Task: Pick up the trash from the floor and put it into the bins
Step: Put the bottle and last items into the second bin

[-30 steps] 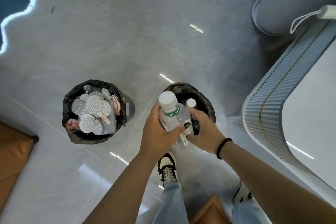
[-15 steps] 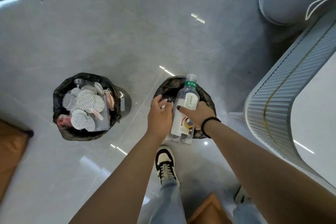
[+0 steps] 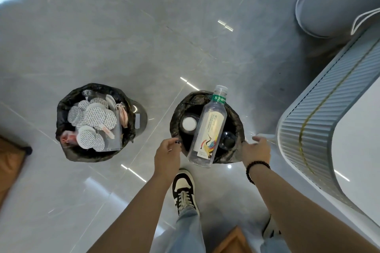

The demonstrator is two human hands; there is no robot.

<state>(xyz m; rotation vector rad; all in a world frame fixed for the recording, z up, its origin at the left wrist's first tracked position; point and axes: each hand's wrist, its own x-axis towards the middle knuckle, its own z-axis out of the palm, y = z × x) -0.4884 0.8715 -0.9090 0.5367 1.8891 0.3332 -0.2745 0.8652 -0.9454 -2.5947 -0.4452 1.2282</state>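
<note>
the clear bottle lies slanted across the mouth of the right bin, its neck over the far rim and its base over the near rim, so it bridges the opening rather than dropping in. our left hand and right hand flank it, fingers loose and holding nothing. a white cap sits inside. the left bin brims with 7 or so foil discs.

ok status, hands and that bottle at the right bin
Left hand empty, right hand empty. Clear bottle lying across right bin, base over near rim, neck over far rim. Nothing blocking.
</note>
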